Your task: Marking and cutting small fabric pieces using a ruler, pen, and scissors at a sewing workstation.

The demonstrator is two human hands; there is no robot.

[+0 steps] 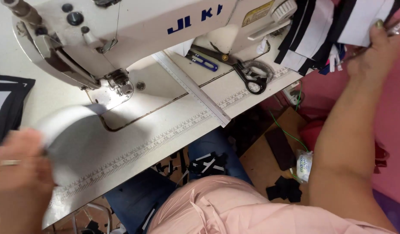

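Left hand [14, 173] (blurred by motion), grip closed on a white fabric piece [72, 138] lying on the counter [234, 93] beside the sewing machine's needle [121, 84]. Centre: ruler [191, 86], scissors [245, 71]. Right hand [373, 52], fingers closed on striped black-and-white fabric pieces [321, 30] at the counter's edge. Risk: with attention split, the stack could slide off, or fabric snag the needle.

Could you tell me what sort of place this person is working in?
Most likely a garment sewing workshop: an industrial sewing machine stands on a table with a measuring scale along its edge, with black-handled shears and a stack of black-and-white cut fabric pieces nearby.
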